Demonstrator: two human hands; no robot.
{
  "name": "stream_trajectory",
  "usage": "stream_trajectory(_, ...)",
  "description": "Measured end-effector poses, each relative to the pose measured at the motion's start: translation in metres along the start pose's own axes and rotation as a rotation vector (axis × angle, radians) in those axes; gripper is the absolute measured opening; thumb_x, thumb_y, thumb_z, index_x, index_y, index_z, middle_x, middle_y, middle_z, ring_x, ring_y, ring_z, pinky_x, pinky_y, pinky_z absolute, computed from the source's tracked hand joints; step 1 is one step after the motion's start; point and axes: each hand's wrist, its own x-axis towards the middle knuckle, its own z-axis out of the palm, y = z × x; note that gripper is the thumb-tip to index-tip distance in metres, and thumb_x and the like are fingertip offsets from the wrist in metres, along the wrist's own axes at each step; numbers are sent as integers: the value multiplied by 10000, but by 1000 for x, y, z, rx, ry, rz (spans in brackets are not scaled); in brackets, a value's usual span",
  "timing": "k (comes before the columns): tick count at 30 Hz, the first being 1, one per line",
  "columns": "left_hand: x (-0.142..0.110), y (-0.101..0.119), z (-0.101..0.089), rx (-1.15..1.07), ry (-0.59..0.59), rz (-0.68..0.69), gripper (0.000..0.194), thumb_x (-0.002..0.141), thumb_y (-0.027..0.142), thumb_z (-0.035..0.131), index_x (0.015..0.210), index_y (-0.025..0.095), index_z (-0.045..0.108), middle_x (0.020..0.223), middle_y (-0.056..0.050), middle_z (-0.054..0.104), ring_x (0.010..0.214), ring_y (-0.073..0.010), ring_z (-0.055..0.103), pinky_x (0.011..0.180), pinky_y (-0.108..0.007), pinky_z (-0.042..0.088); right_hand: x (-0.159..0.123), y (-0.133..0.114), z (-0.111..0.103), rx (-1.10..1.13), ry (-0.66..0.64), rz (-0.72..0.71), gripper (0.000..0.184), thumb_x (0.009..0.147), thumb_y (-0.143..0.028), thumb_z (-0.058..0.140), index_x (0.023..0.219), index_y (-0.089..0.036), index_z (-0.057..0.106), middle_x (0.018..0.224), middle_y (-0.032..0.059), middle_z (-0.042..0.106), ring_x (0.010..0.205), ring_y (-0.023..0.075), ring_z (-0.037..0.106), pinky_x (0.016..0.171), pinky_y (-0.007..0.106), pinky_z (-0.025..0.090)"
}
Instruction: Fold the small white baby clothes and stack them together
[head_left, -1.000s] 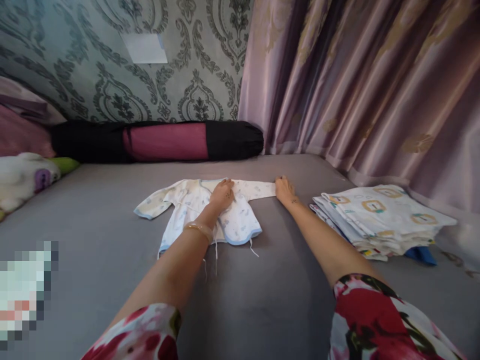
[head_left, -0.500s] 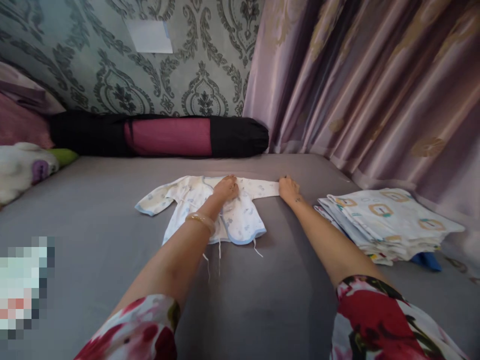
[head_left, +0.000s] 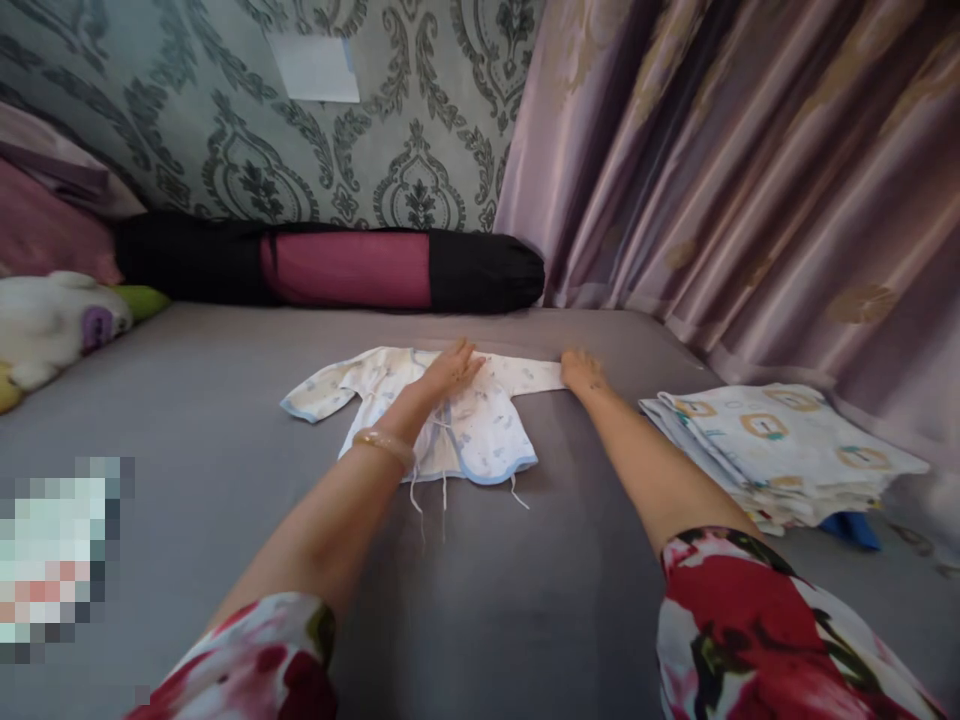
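Note:
A small white baby shirt (head_left: pixel 491 435) with blue edging, a faint print and thin ties lies spread on the grey bed sheet (head_left: pixel 465 620). Its left sleeve reaches out at a slant, and the right one is stretched straight sideways. My left hand (head_left: pixel 452 368) rests on the upper chest near the neckline, with the fingers extended. At the end of the right sleeve, my right hand (head_left: pixel 582 370) is closed on the cuff. A pale bangle (head_left: pixel 384 447) circles my left wrist.
Folded printed cloths (head_left: pixel 780 440) are stacked at the right, beside the curtain (head_left: pixel 660 170). A black and maroon roll (head_left: pixel 345 268) lies along the wall. A white plush toy (head_left: pixel 45 325) is at the far left, and a blurred-out item (head_left: pixel 56 550) lies at the near left.
My left hand's fingers have straightened from a curled grip and lie flatter on the shirt. My right hand stays at the cuff. The whole view has shifted slightly.

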Motion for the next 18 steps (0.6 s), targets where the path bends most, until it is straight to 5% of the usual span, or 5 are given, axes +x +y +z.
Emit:
stream_trajectory(5,-49,-30,-44,-15,229,-180,498,908,331,460,1334,81,516,1309,-189,596,1215,-272,561,1037,-374,421,-22,-69,-12,77,123,-309,411,920,-56,328,1232,-96,592,1299,198,566,1229,275,514,1011,372,367)
stream_trajectory(8,-85,-46,-64,42,324,-410,447,900,335,469,1267,101,571,1147,-172,657,1110,-294,600,997,-421,439,-42,-121,-3,213,-13,-456,402,974,-193,345,1303,-83,548,1354,187,546,1270,261,488,1039,339,357)
stream_trajectory(10,-106,-51,-72,65,372,-571,441,901,346,471,1257,110,578,1143,-185,644,1122,-324,583,988,-456,435,-53,-145,8,250,-46,-413,526,1010,-319,305,1431,-19,404,1511,205,383,1416,280,310,1135,384,251)
stream_trajectory(13,-129,-54,-78,62,442,-773,469,901,370,478,1282,108,549,1204,-228,594,1194,-378,521,982,-514,416,-61,-160,26,280,-47,-361,689,1016,-452,247,1511,25,230,1603,200,182,1485,292,127,1189,429,102)
stream_trajectory(18,-150,-74,-73,-25,502,-972,537,869,417,524,1302,99,502,1303,-259,529,1273,-404,452,997,-533,390,-61,-157,38,273,28,-365,709,1010,-474,196,1516,21,225,1601,190,195,1481,281,133,1191,424,58)
